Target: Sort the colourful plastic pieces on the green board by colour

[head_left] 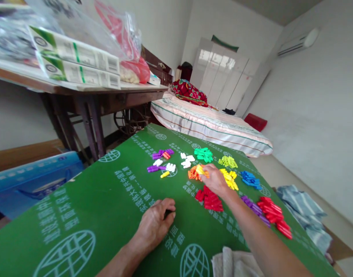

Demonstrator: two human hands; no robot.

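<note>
My right hand [215,179] reaches over the pile of orange plastic pieces [193,174], its fingertips closed on a yellow plastic piece [200,169]. Loosely curled, my left hand [157,219] rests on the green board [107,219], with nothing visible in it. Left of the orange pile lie purple pieces [152,169], white pieces [170,167] and a single yellow piece [165,174]. A yellow pile [230,179] sits just beyond my right hand, and a dark red pile [212,201] is on its near side. The pieces look like short tubes.
Green [203,154], lime [227,161], blue [250,179], purple [254,209] and red piles [271,211] line the far and right side. A grey cloth [234,263] lies at the near edge. A wooden table [136,92] stands left, a bed [208,119] behind.
</note>
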